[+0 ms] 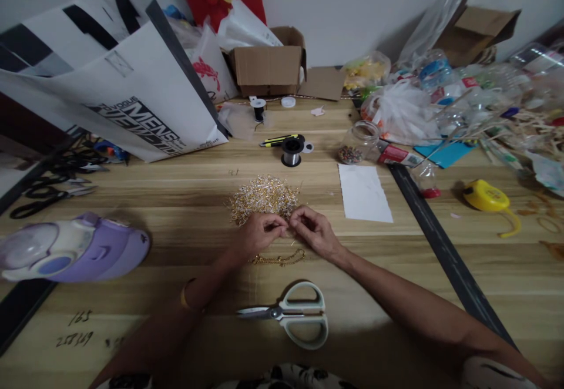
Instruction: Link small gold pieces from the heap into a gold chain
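Note:
My left hand [259, 235] and my right hand [315, 231] meet fingertip to fingertip at the front edge of a pile of small gold and silver wire pieces [264, 196]. Both are closed in a pinch; what lies between the fingers is too small to make out. A thin gold chain [279, 258] is stretched across the table just below them. Nearer to me lie scissors [304, 314] with pale handles, their blades pointing left.
Behind the pile stand a wire spool [291, 151], a box cutter [275, 141] and a jar of beads [359, 142]. White paper [365, 194] and a yellow tape measure [487, 195] lie right. Left are a purple device [101, 242], black-handled scissors [44, 192] and a paper bag [145, 95].

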Demonstrator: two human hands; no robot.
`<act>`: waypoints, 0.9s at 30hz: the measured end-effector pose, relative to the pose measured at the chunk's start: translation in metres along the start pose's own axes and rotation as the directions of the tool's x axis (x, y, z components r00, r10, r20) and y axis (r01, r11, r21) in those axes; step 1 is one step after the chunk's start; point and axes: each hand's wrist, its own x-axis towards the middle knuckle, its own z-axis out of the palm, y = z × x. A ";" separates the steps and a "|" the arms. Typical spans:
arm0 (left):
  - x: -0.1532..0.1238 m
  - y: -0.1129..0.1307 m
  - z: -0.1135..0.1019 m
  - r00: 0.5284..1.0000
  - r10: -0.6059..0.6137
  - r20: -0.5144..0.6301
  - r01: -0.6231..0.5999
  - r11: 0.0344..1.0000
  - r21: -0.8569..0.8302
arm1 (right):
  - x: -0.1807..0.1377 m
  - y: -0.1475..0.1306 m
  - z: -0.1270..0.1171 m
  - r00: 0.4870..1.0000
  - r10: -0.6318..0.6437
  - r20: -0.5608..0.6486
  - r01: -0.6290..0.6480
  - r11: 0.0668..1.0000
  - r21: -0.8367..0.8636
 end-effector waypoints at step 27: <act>-0.006 0.018 0.002 0.967 0.253 0.028 -0.243 0.885 0.398 | 0.003 0.004 -0.002 0.990 0.083 -0.116 -0.059 0.978 0.199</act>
